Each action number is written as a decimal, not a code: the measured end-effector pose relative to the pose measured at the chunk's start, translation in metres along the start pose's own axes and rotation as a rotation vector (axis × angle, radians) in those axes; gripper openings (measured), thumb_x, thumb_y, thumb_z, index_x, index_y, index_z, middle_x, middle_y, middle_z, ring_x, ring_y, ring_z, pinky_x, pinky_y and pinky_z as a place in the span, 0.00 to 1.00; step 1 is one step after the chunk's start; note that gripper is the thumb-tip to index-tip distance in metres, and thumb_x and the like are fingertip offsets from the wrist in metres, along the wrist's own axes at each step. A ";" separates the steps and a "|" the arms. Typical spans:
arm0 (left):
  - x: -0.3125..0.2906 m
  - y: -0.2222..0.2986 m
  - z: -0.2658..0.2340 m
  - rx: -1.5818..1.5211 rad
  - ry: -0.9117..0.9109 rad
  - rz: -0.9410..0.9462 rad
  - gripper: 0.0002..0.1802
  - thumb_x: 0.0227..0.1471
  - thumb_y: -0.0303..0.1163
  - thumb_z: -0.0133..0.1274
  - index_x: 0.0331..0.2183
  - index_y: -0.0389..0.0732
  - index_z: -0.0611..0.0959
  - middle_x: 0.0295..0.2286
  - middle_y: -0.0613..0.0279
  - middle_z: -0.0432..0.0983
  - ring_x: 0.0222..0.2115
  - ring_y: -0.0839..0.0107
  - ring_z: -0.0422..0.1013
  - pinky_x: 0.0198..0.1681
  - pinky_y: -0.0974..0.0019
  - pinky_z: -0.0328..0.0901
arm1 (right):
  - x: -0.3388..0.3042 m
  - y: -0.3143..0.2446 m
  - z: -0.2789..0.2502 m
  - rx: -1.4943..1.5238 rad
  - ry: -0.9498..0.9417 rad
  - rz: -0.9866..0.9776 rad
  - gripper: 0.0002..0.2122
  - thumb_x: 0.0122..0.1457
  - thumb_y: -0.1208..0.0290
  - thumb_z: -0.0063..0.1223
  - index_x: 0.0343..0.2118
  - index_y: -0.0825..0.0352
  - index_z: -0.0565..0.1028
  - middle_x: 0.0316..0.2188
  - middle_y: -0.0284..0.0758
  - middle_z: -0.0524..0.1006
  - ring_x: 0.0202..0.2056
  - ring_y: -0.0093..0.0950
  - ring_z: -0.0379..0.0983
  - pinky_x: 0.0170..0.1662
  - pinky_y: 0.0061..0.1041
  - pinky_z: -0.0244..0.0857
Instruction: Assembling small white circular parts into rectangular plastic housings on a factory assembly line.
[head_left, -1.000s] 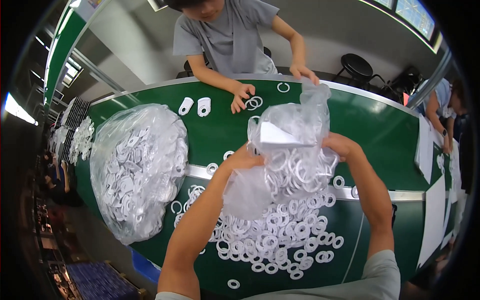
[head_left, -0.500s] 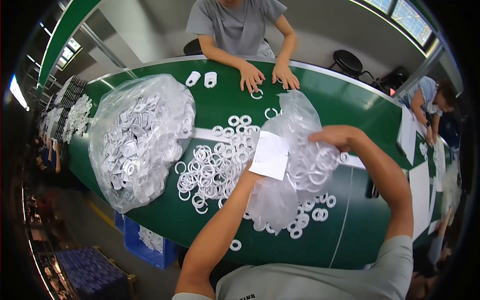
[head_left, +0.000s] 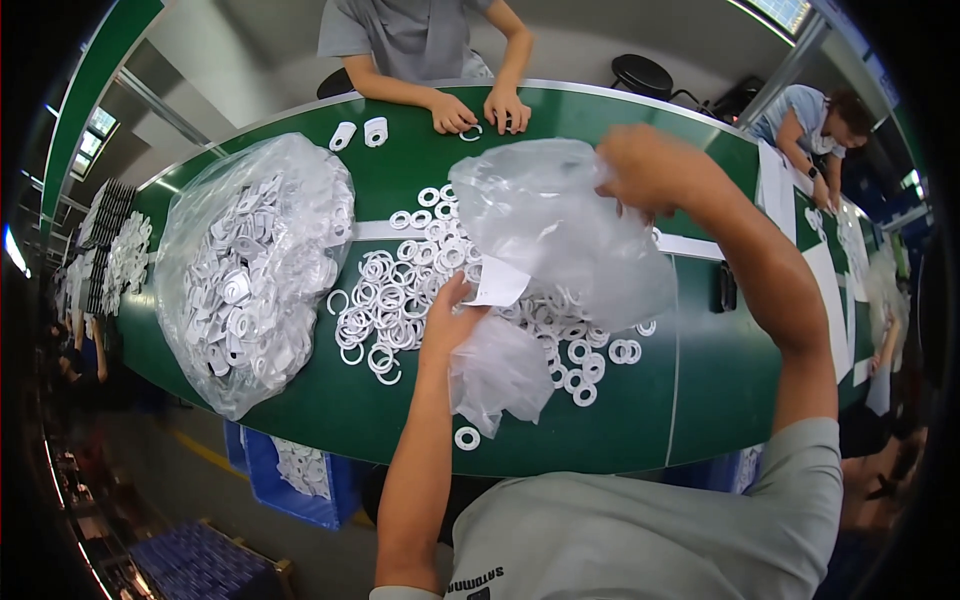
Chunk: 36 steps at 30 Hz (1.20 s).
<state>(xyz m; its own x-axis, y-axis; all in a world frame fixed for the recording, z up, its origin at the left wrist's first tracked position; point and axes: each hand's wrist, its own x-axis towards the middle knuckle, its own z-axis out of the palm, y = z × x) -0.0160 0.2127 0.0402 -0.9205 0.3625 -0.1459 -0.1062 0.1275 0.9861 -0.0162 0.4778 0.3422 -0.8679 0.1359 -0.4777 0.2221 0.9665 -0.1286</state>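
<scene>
A clear plastic bag (head_left: 560, 205) is stretched between my two hands above the green table. My right hand (head_left: 650, 170), smeared by motion, is closed on the bag's far right part, raised over the table. My left hand (head_left: 452, 318) grips the bag's near left part, beside a white paper slip (head_left: 503, 284). Below that hand hangs a bunched end of the bag. White plastic rings (head_left: 395, 305) lie in a loose heap left of and beneath the bag, some complete and some with a gap. The bag's film partly hides those under it.
A big clear bag of white plastic parts (head_left: 235, 285) stands on the left. Across the table (head_left: 560, 115) a co-worker's hands (head_left: 480, 112) handle a ring, near two white oval parts (head_left: 358, 133). A blue crate (head_left: 290, 485) sits below; a black object (head_left: 727, 287) lies right.
My right hand has lifted the bag up and away, and the bag looks flatter, with more rings spread on the table beneath it. My left hand has moved slightly nearer me. The view has shifted.
</scene>
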 end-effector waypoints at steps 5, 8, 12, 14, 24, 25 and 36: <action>-0.010 0.011 -0.022 -0.046 -0.035 -0.038 0.40 0.41 0.32 0.66 0.54 0.32 0.67 0.45 0.43 0.72 0.47 0.61 0.69 0.48 0.63 0.65 | -0.031 -0.015 -0.021 -0.111 0.271 -0.129 0.13 0.47 0.70 0.58 0.34 0.73 0.75 0.19 0.42 0.77 0.16 0.31 0.74 0.21 0.27 0.69; -0.028 0.041 -0.032 -0.030 0.056 -0.122 0.37 0.44 0.32 0.64 0.53 0.32 0.67 0.44 0.45 0.73 0.44 0.64 0.70 0.45 0.67 0.66 | -0.052 -0.021 -0.031 -0.109 0.387 -0.141 0.18 0.45 0.69 0.59 0.41 0.70 0.74 0.27 0.42 0.78 0.22 0.35 0.75 0.27 0.30 0.71; -0.046 0.079 -0.048 0.059 0.174 -0.097 0.29 0.48 0.31 0.60 0.50 0.32 0.70 0.36 0.56 0.76 0.36 0.75 0.71 0.38 0.74 0.65 | -0.049 0.009 -0.042 -0.244 0.770 -0.315 0.13 0.49 0.67 0.52 0.37 0.67 0.75 0.29 0.42 0.78 0.30 0.41 0.75 0.33 0.37 0.68; -0.059 0.091 -0.061 0.001 0.331 0.038 0.24 0.50 0.31 0.58 0.48 0.33 0.72 0.35 0.59 0.75 0.33 0.77 0.70 0.36 0.76 0.63 | -0.051 0.010 -0.017 -0.230 1.244 -0.527 0.17 0.49 0.69 0.50 0.44 0.65 0.71 0.29 0.47 0.77 0.33 0.46 0.75 0.33 0.41 0.69; -0.069 0.173 -0.027 0.002 0.150 0.102 0.20 0.54 0.37 0.53 0.46 0.36 0.75 0.36 0.64 0.74 0.34 0.79 0.67 0.38 0.75 0.62 | 0.012 0.035 0.013 0.046 0.413 -0.148 0.24 0.42 0.50 0.60 0.39 0.64 0.78 0.33 0.43 0.78 0.37 0.41 0.75 0.40 0.37 0.68; -0.063 0.169 -0.034 0.014 0.167 0.121 0.20 0.54 0.37 0.53 0.46 0.36 0.75 0.36 0.64 0.74 0.34 0.79 0.67 0.38 0.75 0.62 | 0.012 0.039 0.013 0.055 0.439 -0.382 0.24 0.42 0.50 0.60 0.36 0.65 0.79 0.31 0.42 0.79 0.34 0.40 0.75 0.39 0.37 0.69; 0.031 0.239 -0.005 0.096 0.124 0.265 0.12 0.48 0.37 0.59 0.29 0.37 0.83 0.21 0.69 0.75 0.23 0.81 0.67 0.28 0.75 0.62 | 0.003 0.093 -0.009 0.236 0.564 -0.426 0.19 0.43 0.55 0.62 0.31 0.67 0.79 0.24 0.35 0.77 0.27 0.27 0.72 0.32 0.26 0.64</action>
<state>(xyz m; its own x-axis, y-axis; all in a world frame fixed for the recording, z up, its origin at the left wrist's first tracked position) -0.0716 0.2496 0.2721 -0.9509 0.2797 0.1321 0.1745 0.1324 0.9757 -0.0021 0.5701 0.3366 -0.9823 -0.0876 0.1657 -0.1502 0.8966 -0.4165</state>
